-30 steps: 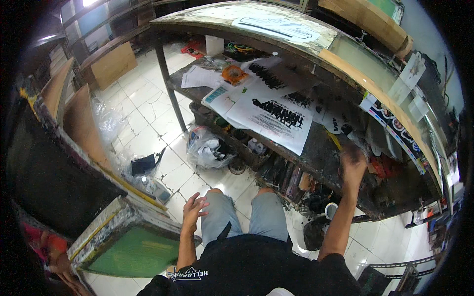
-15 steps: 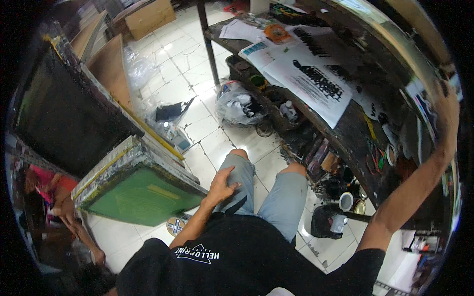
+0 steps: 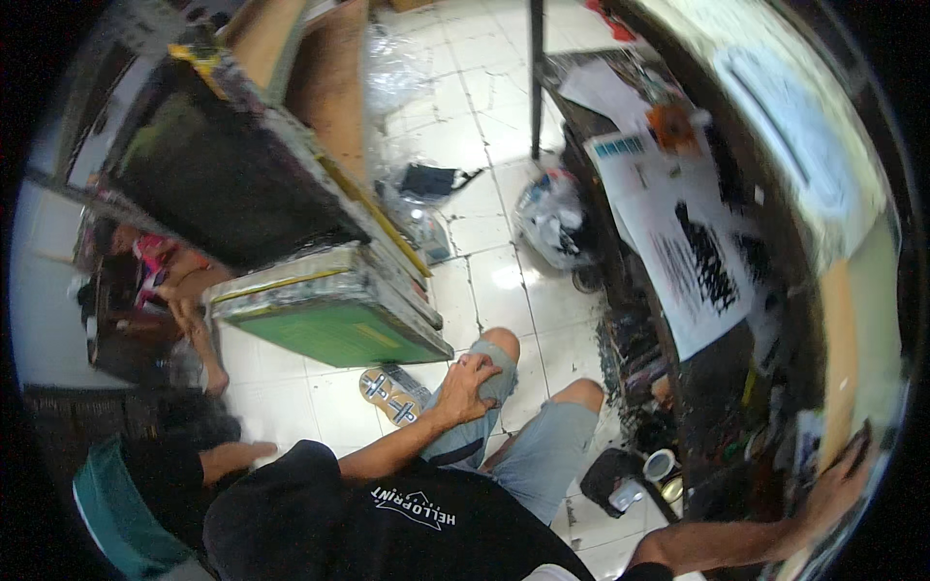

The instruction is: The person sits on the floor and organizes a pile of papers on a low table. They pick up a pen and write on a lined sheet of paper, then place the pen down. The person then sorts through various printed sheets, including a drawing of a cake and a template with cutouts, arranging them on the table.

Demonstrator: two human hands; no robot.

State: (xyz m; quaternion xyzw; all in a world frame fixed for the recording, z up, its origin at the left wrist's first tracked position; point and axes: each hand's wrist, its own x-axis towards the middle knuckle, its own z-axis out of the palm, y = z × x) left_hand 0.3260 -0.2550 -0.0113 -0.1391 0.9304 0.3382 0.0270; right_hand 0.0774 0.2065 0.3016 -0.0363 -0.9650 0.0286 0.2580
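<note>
My left hand (image 3: 472,387) rests on the thigh of my grey shorts (image 3: 552,445), fingers spread and a little bent, holding nothing. At the right rim, my right hand (image 3: 841,484) is stretched out to a long pale board (image 3: 841,329); blur and the bent rim hide whether its fingers grip anything. Left of my knees lean several mesh screen frames: a green one (image 3: 339,334) in front and a black one (image 3: 232,184) behind. On the dark worktable (image 3: 620,92) to my right lie printed sheets (image 3: 678,261) with black smears and an orange roll (image 3: 673,126).
Under the table are a clear plastic bag (image 3: 557,218) with waste, a black bin (image 3: 608,481) and a round tin (image 3: 659,465). Another person in a teal cap (image 3: 126,513) is close at my lower left; a second person (image 3: 184,281) sits beyond the frames.
My right hand has moved down and nearer along the right rim. The view has turned, shifting the frames and table to the right. My left hand stays on my thigh.
</note>
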